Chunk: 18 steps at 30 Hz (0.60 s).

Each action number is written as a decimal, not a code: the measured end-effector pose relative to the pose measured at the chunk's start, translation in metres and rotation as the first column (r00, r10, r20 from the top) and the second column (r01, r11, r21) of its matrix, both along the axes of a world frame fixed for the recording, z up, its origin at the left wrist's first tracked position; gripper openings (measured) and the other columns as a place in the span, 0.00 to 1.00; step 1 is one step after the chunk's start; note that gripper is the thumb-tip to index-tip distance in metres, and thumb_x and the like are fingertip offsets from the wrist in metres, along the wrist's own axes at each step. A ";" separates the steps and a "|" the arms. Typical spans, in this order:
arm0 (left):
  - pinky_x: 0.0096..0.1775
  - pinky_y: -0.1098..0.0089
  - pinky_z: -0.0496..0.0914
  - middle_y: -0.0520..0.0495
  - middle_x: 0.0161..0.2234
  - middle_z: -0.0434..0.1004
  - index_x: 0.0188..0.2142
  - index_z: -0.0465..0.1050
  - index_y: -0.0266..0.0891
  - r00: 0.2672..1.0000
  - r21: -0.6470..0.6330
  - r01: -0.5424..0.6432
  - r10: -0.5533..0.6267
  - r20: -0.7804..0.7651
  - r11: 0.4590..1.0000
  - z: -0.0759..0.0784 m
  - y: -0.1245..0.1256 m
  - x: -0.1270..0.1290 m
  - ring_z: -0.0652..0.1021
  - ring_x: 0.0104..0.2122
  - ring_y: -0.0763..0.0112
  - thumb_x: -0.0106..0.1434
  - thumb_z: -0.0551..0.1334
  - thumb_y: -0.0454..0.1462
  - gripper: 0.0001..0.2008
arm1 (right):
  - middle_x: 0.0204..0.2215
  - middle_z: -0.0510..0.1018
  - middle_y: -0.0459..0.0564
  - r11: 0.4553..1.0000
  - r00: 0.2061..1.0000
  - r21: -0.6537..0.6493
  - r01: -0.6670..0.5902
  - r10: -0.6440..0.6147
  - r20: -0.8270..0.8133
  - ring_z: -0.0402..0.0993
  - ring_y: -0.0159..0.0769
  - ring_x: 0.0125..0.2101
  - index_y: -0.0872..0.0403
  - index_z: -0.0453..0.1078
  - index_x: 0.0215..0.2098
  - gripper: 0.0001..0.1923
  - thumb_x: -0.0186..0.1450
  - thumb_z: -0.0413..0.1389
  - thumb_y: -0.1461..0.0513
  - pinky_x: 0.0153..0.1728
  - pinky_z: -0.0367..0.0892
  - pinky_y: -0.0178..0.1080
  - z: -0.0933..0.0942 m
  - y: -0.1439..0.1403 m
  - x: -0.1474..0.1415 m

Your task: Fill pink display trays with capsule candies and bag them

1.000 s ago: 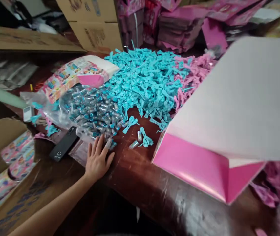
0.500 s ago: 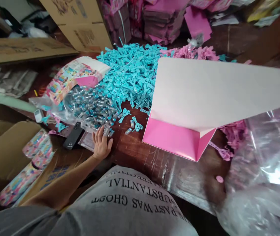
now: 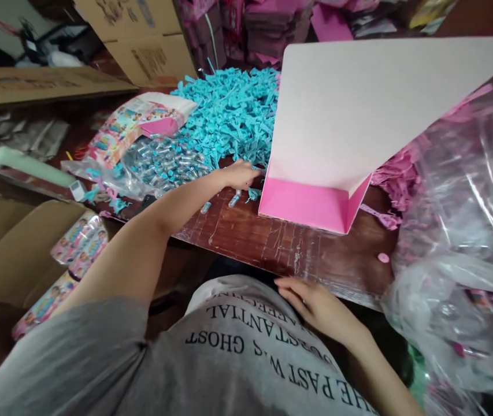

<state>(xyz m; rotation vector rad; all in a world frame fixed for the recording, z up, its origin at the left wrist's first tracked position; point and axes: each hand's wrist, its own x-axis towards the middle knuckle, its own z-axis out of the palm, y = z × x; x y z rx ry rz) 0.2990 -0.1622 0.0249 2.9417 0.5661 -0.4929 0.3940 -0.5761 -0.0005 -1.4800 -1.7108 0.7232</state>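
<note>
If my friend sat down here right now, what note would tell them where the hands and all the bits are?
Left hand: stretched out over the wooden table, at the edge of the blue plastic pieces; whether it grips anything cannot be told.
Right hand: open, empty, at the table's near edge.
Things: small capsules lie loose by the left hand, more in the clear bag. The pink box stands open beside them.
Done: nothing seen inside the box.
Left: piles are unsorted.

A grey short-sleeved T-shirt with dark printed lettering, partly unreadable; bare forearms.
</note>
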 end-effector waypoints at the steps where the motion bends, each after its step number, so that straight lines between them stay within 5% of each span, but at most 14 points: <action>1: 0.62 0.57 0.66 0.40 0.43 0.87 0.62 0.78 0.40 1.000 0.020 0.005 -0.005 -0.005 1.000 0.002 0.001 0.002 0.79 0.56 0.47 0.61 0.66 0.31 0.28 | 0.50 0.86 0.50 0.998 0.996 0.026 -0.061 0.059 0.069 0.85 0.40 0.46 0.45 0.77 0.60 0.14 0.79 0.55 0.58 0.48 0.84 0.46 0.002 0.025 -0.009; 3: 0.62 0.56 0.66 0.38 0.46 0.86 0.60 0.79 0.38 1.000 0.056 0.010 -0.010 0.002 0.998 0.006 0.000 0.003 0.80 0.56 0.47 0.62 0.64 0.31 0.26 | 0.60 0.82 0.58 0.993 0.973 0.106 -0.051 0.025 0.230 0.81 0.46 0.57 0.51 0.73 0.66 0.20 0.80 0.50 0.62 0.59 0.80 0.53 0.003 0.089 -0.028; 6: 0.61 0.55 0.67 0.35 0.54 0.84 0.61 0.78 0.37 0.999 0.075 0.026 -0.029 0.030 0.997 0.008 -0.002 0.001 0.77 0.60 0.45 0.60 0.63 0.29 0.29 | 0.74 0.67 0.61 0.993 0.834 -0.002 -0.116 0.099 0.542 0.73 0.53 0.65 0.55 0.66 0.72 0.29 0.77 0.43 0.71 0.60 0.77 0.57 -0.002 0.185 -0.055; 9: 0.60 0.56 0.69 0.36 0.53 0.85 0.56 0.82 0.38 0.997 0.040 0.053 -0.055 0.051 0.998 0.003 -0.009 0.000 0.78 0.59 0.45 0.56 0.65 0.28 0.27 | 0.70 0.71 0.66 0.987 0.793 -0.047 -0.153 0.151 0.591 0.72 0.56 0.64 0.60 0.69 0.70 0.27 0.77 0.43 0.71 0.59 0.77 0.57 -0.012 0.246 -0.071; 13: 0.62 0.55 0.68 0.39 0.50 0.86 0.55 0.83 0.42 0.993 0.002 0.068 -0.068 0.099 0.998 -0.001 -0.008 0.002 0.79 0.58 0.47 0.58 0.66 0.29 0.25 | 0.58 0.80 0.64 0.983 0.802 -0.056 -0.173 0.174 0.572 0.75 0.50 0.58 0.60 0.74 0.64 0.23 0.77 0.45 0.70 0.55 0.78 0.50 -0.021 0.258 -0.071; 18: 0.69 0.53 0.63 0.36 0.55 0.82 0.60 0.79 0.36 0.982 0.017 -0.006 0.003 0.186 1.000 0.017 0.006 -0.025 0.79 0.58 0.53 0.71 0.58 0.33 0.21 | 0.57 0.79 0.53 0.992 0.931 0.121 -0.030 -0.016 0.365 0.78 0.43 0.55 0.45 0.71 0.66 0.19 0.79 0.51 0.63 0.52 0.80 0.45 -0.014 0.203 -0.028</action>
